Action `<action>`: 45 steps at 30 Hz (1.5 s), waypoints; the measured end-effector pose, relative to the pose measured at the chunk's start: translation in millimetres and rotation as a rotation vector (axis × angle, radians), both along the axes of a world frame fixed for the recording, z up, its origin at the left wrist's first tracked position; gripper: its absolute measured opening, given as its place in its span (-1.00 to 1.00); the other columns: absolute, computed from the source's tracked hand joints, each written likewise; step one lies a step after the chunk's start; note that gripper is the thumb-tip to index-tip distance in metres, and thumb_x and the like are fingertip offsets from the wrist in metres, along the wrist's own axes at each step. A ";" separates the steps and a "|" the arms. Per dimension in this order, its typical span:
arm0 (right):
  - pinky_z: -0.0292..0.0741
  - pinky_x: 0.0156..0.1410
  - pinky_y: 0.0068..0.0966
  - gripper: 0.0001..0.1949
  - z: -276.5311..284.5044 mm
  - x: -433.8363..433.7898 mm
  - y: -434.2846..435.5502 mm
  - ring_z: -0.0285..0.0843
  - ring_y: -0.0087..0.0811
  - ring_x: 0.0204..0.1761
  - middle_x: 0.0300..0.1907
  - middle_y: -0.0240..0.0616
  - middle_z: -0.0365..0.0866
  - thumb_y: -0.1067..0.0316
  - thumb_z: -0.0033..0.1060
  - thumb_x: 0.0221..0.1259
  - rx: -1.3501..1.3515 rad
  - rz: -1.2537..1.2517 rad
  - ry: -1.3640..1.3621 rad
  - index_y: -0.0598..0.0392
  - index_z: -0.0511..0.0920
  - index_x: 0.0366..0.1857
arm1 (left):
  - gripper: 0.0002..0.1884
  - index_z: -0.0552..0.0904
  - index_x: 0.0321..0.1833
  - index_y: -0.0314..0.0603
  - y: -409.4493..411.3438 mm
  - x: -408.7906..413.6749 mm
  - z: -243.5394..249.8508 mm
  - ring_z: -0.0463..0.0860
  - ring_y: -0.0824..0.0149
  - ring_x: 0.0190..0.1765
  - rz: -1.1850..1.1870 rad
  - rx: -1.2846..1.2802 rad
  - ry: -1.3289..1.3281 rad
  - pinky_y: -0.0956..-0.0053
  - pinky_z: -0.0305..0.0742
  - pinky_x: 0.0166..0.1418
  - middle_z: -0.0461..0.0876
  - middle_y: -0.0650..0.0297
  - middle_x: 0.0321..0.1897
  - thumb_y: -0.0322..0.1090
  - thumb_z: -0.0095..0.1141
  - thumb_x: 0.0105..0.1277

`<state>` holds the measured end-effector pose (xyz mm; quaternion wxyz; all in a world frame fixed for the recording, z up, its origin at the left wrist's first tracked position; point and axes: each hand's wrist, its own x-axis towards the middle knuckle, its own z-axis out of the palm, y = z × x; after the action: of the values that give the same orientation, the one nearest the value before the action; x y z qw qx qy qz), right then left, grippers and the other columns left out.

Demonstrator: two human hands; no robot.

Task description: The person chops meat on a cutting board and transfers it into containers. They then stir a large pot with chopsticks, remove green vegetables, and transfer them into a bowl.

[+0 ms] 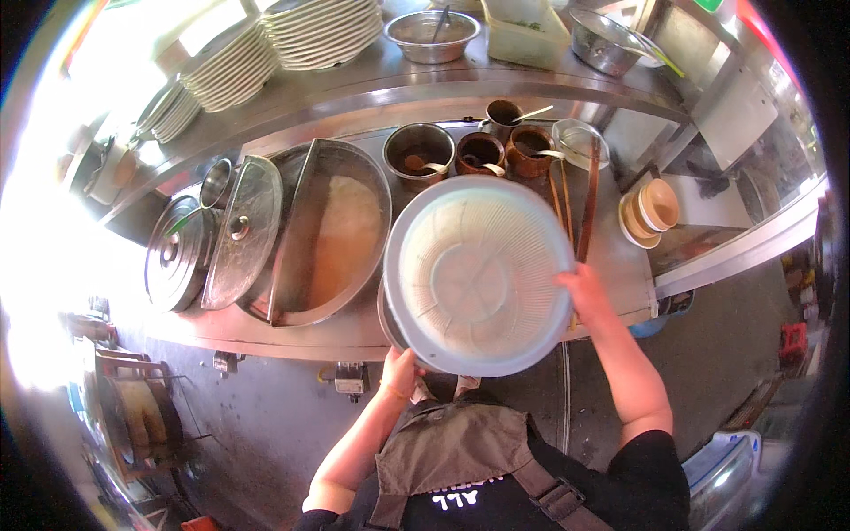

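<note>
A round pale plastic colander (pixel 471 285) is held over the counter's front edge, and its inside shows no food that I can make out. My left hand (pixel 403 372) grips its lower left rim, and my right hand (pixel 584 289) grips the right rim. Part of a metal pan or bowl (pixel 388 318) shows beneath the colander at the left. To the left stands a round divided metal pot (pixel 378 265) with cloudy liquid (pixel 348 245) in its right half. A half-round metal lid (pixel 246 232) covers part of its left side.
Behind the colander stand a steel pot (pixel 418 156) and brown jars (pixel 479 154) with spoons. Long chopsticks (pixel 564 192) and a wire strainer (pixel 581 143) lie right, near stacked small bowls (pixel 654 209). A raised steel shelf (pixel 372 86) bears plate stacks (pixel 322 30) and a metal bowl (pixel 431 40).
</note>
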<state>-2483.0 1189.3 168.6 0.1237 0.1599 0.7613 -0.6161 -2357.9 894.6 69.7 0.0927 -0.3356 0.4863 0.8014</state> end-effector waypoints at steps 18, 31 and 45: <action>0.26 0.11 -0.29 -0.42 -144.8 -113.8 76.6 0.29 0.02 -0.04 -0.06 0.10 0.31 0.39 0.07 -0.13 0.964 -0.275 0.323 0.30 0.16 0.07 | -0.73 0.38 -0.03 -0.24 -73.2 111.9 -66.5 0.52 0.12 -0.20 0.062 0.204 -0.253 0.31 0.43 -0.08 0.46 0.04 -0.08 -0.42 -0.11 0.20; 0.19 0.18 -0.46 -0.55 -56.1 -19.4 85.7 0.26 -0.28 0.10 0.07 -0.05 0.27 0.41 -0.09 0.12 0.564 -0.030 0.681 0.27 0.17 0.11 | -0.83 0.42 -0.38 -0.28 -94.9 247.7 -166.8 0.51 0.27 -0.60 0.424 0.109 -0.478 0.44 0.39 -0.63 0.49 0.18 -0.58 -0.30 0.00 0.17; 0.40 -0.33 -0.25 -0.83 83.4 -55.8 -246.8 0.47 -0.06 -0.42 -0.54 -0.07 0.49 0.23 -0.08 0.08 1.070 1.212 0.715 0.05 0.46 -0.35 | -0.82 0.42 -0.20 -0.21 -191.3 304.3 -213.7 0.47 0.39 -0.60 0.419 0.069 -0.593 0.54 0.40 -0.60 0.49 0.22 -0.55 -0.30 -0.06 0.20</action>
<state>-2538.8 942.5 252.1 0.0919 -0.4369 0.8946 -0.0188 -2053.6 703.3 -143.9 0.0745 -0.6424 0.3317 0.6868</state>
